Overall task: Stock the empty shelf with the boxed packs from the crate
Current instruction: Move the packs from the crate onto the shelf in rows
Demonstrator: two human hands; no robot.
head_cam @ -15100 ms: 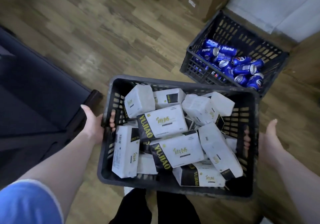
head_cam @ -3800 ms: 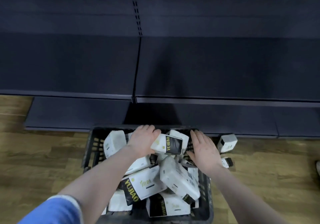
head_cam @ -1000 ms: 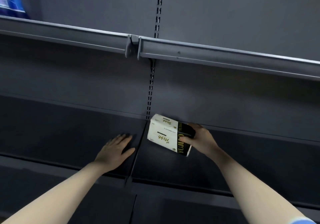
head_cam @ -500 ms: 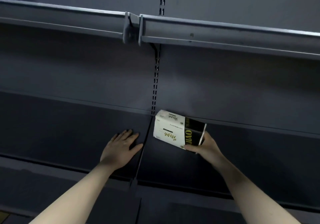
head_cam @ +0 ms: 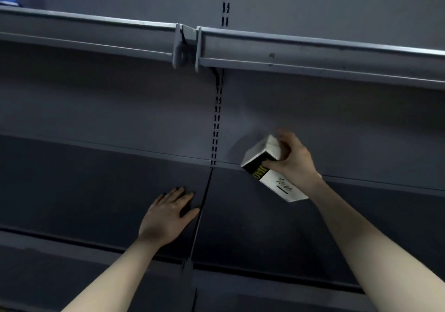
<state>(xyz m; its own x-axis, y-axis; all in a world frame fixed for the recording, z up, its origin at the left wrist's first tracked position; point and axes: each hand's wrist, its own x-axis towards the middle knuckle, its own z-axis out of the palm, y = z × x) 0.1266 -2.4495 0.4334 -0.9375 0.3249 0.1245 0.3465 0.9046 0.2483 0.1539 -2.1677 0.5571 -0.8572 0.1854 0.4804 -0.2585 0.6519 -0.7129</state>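
White/black pack (head_cam: 273, 168) x1 | hands x2 | dark shelf (head_cam: 96, 186) x1

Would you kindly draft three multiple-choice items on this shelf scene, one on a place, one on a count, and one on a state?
1. Where does the left hand rest?
A. On the shelf deck, just left of the seam
B. On the upper shelf rail
C. On the boxed pack

2. How many boxed packs are in view?
A. One
B. Two
C. Four

3. How does the boxed pack stand?
A. Flat on the shelf, untouched
B. Tilted, gripped by the right hand
C. Upright against the back panel, untouched

Answers:
1 A: its fingers lie flat on the shelf beside the seam.
2 A: only the white and black pack shows.
3 B: the right hand curls round it and it sits at a slant above the deck.
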